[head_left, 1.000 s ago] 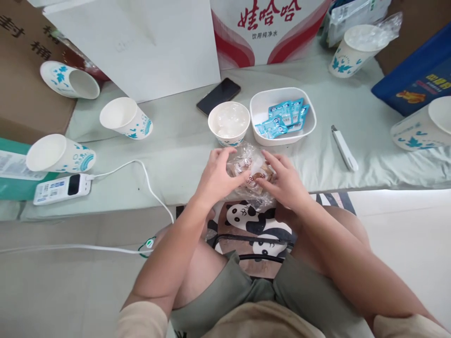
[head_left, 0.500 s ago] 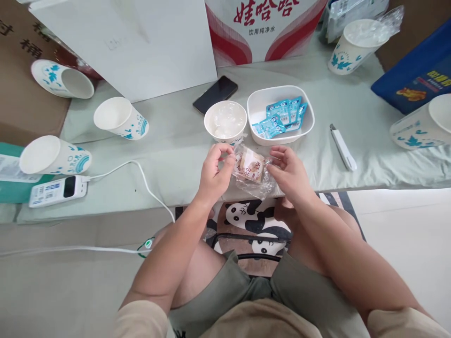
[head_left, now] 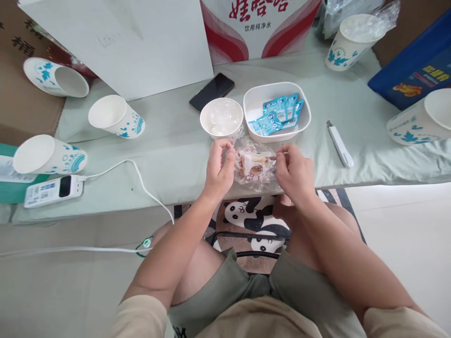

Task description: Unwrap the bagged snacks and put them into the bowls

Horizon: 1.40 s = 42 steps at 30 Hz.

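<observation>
The step in hand, as I judge it, is the handling of a clear wrapper point(head_left: 261, 184) around a small packet point(head_left: 254, 164) with brown print. This packet is between the two hands, at the near edge of the cloth-covered table point(head_left: 169, 145), just in front of the paper cup point(head_left: 208, 111) and the white tray point(head_left: 275, 137). The left hand point(head_left: 220, 164) has its thumb and forefinger brought together, pinching the wrapper at its left side. The right hand point(head_left: 296, 169) has its fingers curled and pinches the wrapper at its right side. Because the film is transparent and shiny, I cannot tell whether it is already torn, or whether the packet rests fully on the cloth. In my judgement, the next move calls for a firm pinch on both sides and a gentle, even pull, with the packet kept low, so that it would not knock the cup standing close behind the left fingertips.
</observation>
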Available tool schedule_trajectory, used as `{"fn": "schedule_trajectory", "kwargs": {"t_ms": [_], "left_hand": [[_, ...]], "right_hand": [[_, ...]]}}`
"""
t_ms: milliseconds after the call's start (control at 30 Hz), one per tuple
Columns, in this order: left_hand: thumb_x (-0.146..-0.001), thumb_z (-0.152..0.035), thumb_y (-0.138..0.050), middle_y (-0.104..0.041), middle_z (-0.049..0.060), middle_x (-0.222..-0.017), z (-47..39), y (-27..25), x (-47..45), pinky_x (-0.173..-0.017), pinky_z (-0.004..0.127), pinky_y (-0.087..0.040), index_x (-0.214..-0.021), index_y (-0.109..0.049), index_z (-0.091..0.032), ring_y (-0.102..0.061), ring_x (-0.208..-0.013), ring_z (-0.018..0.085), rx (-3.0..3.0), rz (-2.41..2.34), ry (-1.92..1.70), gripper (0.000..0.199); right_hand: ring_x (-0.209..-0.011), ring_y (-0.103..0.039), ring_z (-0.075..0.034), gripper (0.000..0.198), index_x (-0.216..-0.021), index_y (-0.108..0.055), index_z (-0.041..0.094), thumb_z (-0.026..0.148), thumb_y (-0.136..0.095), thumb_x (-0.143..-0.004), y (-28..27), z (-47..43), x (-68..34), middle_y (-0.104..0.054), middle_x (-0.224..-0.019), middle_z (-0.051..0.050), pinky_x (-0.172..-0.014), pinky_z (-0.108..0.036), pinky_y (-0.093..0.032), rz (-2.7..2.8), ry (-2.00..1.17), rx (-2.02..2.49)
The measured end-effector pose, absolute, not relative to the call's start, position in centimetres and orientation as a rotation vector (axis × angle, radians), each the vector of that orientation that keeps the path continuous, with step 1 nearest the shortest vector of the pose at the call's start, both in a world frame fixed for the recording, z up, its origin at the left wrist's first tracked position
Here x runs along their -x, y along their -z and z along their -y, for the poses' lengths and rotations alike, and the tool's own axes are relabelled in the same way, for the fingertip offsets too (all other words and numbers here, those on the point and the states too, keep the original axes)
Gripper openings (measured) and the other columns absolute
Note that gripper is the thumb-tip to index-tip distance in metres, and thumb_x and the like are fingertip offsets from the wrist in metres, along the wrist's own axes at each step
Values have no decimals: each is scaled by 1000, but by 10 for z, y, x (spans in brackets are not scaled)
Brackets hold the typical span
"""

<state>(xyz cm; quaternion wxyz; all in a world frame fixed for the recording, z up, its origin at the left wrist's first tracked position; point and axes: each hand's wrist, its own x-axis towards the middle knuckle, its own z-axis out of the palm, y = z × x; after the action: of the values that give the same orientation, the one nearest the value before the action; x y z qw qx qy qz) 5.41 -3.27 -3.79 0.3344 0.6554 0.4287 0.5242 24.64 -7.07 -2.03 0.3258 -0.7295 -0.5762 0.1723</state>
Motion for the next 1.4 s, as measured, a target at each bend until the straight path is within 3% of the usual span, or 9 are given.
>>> {"fn": "schedule_trajectory", "kwargs": {"t_ms": [233,367,500,633,833,967,1100,1200,1400], "left_hand": [[-99,-33,-56,-57,3,-93,35,31,-60,-84,31,-51,-94,-59,-24,-58,-91,16,-1847,-1306,-1514,10],[-99,-30,-55,-60,1,-87,36,25,-63,-69,25,-51,-96,-60,-23,-58,-76,12,-1836,-1271,-1468,9],[-95,-21,-57,-70,3,-97,37,24,-69,-76,27,-56,-107,-62,-22,-67,-87,14,-1922,-1170,-1225,13],[-87,-15,-63,-72,7,-122,40,22,-74,-97,38,-54,-128,-56,-23,-69,-111,21,-2129,-1031,-851,42],[-90,-16,-53,-74,7,-118,38,19,-71,-103,43,-50,-120,-61,-21,-69,-108,23,-2242,-1050,-671,32],[-92,-17,-42,-73,8,-122,33,22,-69,-104,42,-51,-118,-62,-20,-67,-114,24,-2226,-921,-701,33],[-87,-14,-44,-71,9,-126,31,24,-69,-106,43,-50,-118,-61,-20,-64,-121,24,-2239,-897,-708,36],[-81,-10,-48,-67,9,-130,32,23,-65,-108,45,-49,-115,-60,-22,-61,-125,25,-2264,-917,-869,38],[-72,-14,-64,-54,4,-92,37,24,-46,-67,32,-51,-87,-54,-23,-55,-76,16,-2139,-1370,-1475,20]], "right_hand": [[-86,-72,-21,24,-95,-68,23,18,-44,-93,21,73,-247,-75,-91,-5,-79,-36,-54,1384,-348,1547],[-77,-70,-17,21,-98,-65,24,16,-47,-92,23,73,-248,-71,-82,-1,-76,-36,-56,1299,-472,1453],[-71,-67,-13,24,-111,-57,25,21,-59,-88,26,74,-246,-70,-104,-3,-64,-30,-56,1287,-811,1340],[-97,-72,-17,38,-127,-46,28,18,-53,-91,26,76,-251,-65,-124,-7,-83,-36,-61,1437,-1054,1156],[-122,-60,-27,49,-123,-57,29,4,-48,-82,23,92,-297,-63,-125,-8,-105,-52,-48,1887,-582,1238],[-126,-51,-36,45,-129,-62,31,22,-65,-85,32,106,-307,-53,-138,-14,-103,-59,-43,2216,-487,1352],[-111,-56,-32,17,-102,-74,28,28,-59,-93,37,101,-291,-63,-120,-12,-93,-52,-45,2219,-435,1326],[-93,-63,-24,17,-95,-70,24,21,-53,-93,34,92,-281,-71,-97,-7,-84,-41,-48,2117,-558,1202],[-74,-63,-18,5,-84,-62,23,23,-57,-84,26,82,-268,-69,-79,-2,-68,-31,-50,1736,-679,1359]]}}
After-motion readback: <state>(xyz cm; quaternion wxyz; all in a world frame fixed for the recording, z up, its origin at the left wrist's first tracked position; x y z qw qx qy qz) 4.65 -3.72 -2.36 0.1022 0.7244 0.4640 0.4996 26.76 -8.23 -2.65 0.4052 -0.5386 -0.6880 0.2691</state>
